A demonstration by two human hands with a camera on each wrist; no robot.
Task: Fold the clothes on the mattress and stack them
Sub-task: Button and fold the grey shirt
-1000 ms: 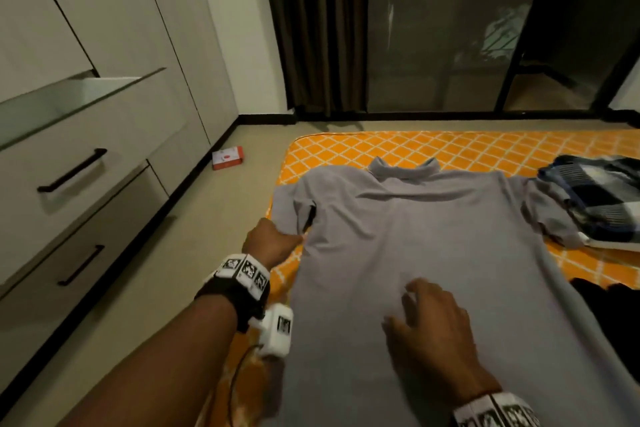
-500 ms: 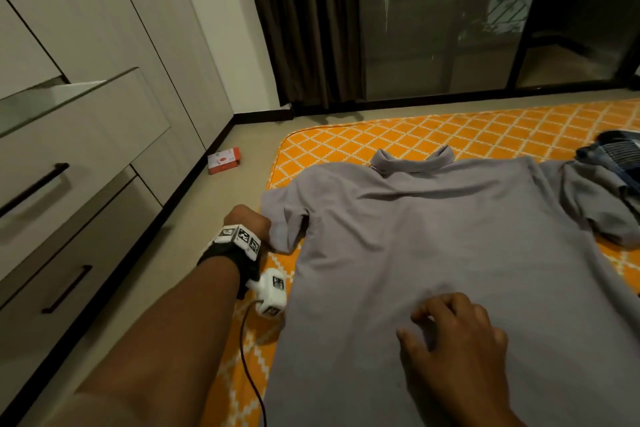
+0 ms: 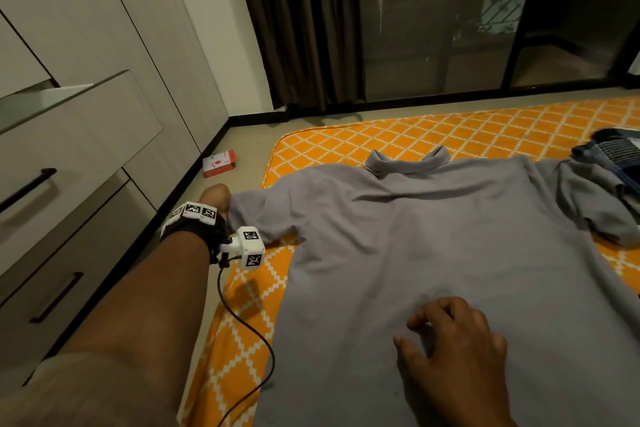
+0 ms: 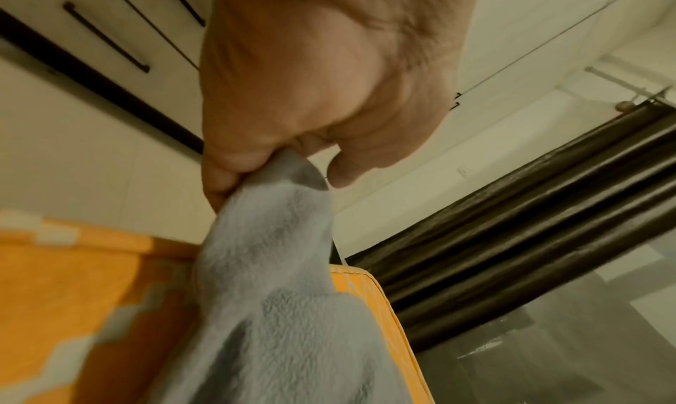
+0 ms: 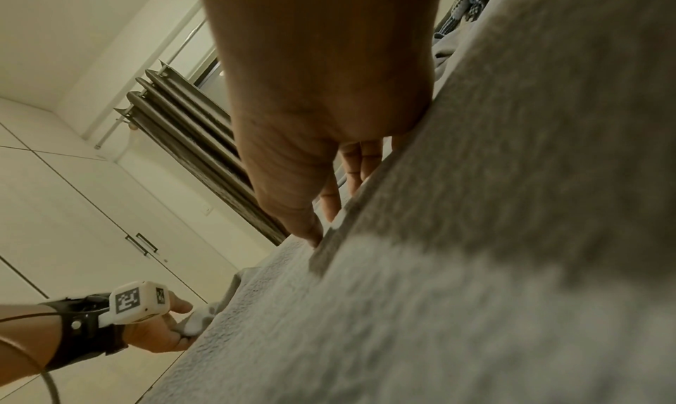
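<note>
A grey collared shirt (image 3: pixel 433 246) lies spread flat on the orange patterned mattress (image 3: pixel 346 142), collar at the far side. My left hand (image 3: pixel 218 199) pinches the end of the shirt's left sleeve (image 4: pixel 270 196) and holds it out past the mattress's left edge. The left wrist view shows the fingers and thumb of that hand (image 4: pixel 267 167) curled on the grey cloth. My right hand (image 3: pixel 446 333) rests on the shirt's middle, fingers spread and pressing the fabric down (image 5: pixel 329 208). The shirt's right sleeve (image 3: pixel 595 204) lies crumpled at the right.
A dark plaid garment (image 3: pixel 613 156) lies at the mattress's right edge, partly under the grey sleeve. Cabinets with drawers (image 3: pixel 69 149) line the left side, one drawer pulled open. A small red and white box (image 3: pixel 219 163) sits on the floor. Curtain and glass doors (image 3: pixel 433 17) stand behind.
My left hand has drawn the sleeve outward to the left, off the mattress edge, stretching it flatter. The right hand stays pressed on the shirt's middle. The head view shifted right.
</note>
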